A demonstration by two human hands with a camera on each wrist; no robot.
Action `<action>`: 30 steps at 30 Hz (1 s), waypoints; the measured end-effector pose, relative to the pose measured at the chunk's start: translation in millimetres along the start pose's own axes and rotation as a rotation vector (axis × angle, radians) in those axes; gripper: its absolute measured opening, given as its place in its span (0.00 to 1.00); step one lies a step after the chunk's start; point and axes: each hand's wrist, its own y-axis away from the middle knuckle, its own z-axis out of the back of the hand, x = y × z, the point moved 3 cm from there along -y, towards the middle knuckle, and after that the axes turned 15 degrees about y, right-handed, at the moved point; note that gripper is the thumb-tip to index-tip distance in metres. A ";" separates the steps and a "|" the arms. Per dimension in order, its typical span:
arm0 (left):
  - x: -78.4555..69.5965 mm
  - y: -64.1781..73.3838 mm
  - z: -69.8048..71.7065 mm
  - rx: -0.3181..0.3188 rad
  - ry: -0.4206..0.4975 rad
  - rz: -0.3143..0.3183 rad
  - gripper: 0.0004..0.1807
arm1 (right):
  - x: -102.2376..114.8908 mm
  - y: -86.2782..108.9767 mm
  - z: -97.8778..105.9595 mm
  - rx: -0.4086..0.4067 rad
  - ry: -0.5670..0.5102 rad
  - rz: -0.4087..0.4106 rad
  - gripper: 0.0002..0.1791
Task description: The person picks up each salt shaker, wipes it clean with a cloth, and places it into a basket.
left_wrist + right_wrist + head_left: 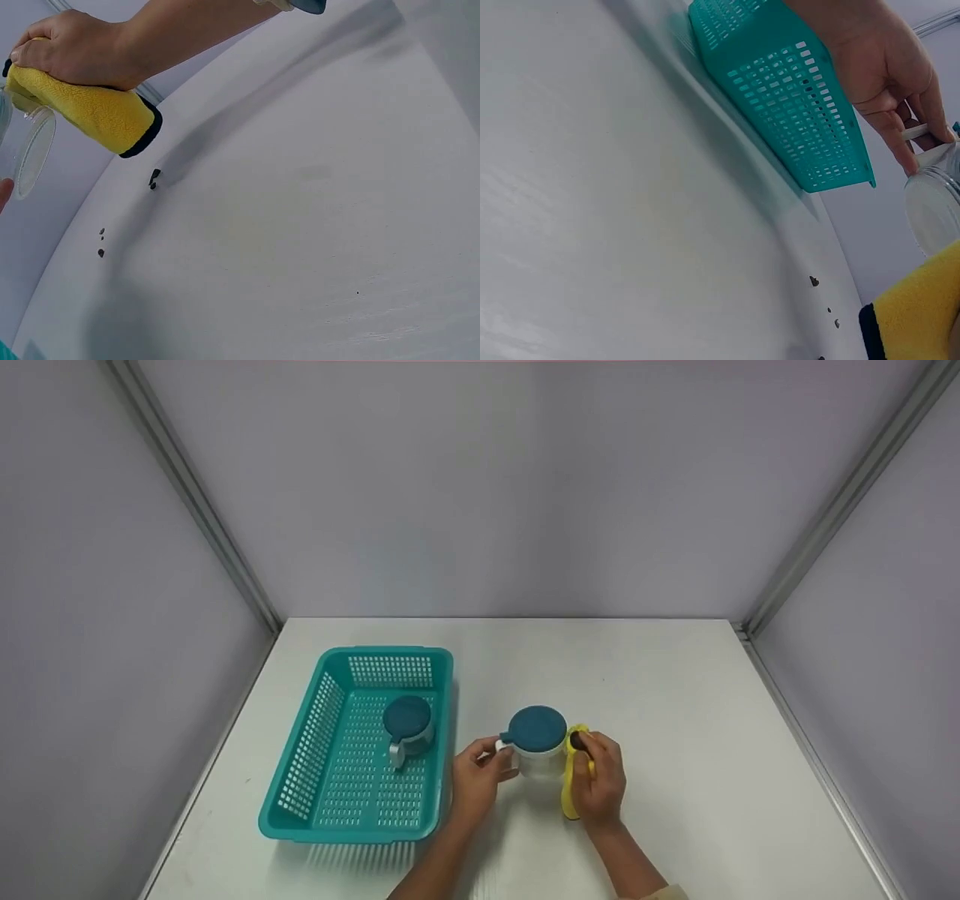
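Note:
A clear jar with a blue lid (538, 728) and a white handle is held up over the table. My left hand (474, 776) pinches it by the handle; the right wrist view shows that hand's fingers (896, 142) at the handle and the jar's clear round base (930, 214). On the jar's other side, my right hand (602, 784) grips a yellow cloth (570, 802) with dark edging. From the left wrist view, the cloth (97, 112) hangs down from the right hand, its upper part against the clear jar (36, 154).
Left of the hands stands a teal perforated basket (356, 834). Inside it is a second blue-lidded jar (407, 717) with a grey handle. Small dark bits (154, 178) show on the white table (690, 720). Grey panels (495, 495) enclose the table at the back and sides.

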 end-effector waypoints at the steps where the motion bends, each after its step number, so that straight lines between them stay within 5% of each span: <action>1: -0.2 -0.1 0.0 0.005 -0.005 -0.008 0.09 | 0.4 -1.5 0.1 -0.008 -0.001 0.004 0.19; 12: 5.7 4.6 -0.2 0.003 -0.051 0.005 0.09 | 17.9 -33.4 6.0 -0.058 0.034 0.146 0.20; 22: 8.7 6.0 -0.4 0.010 -0.100 -0.020 0.07 | 32.4 -61.2 -4.2 0.339 0.217 0.228 0.14; 30: 11.2 9.3 -1.2 0.011 -0.189 -0.038 0.07 | 44.2 -62.2 -13.1 0.465 0.293 0.304 0.13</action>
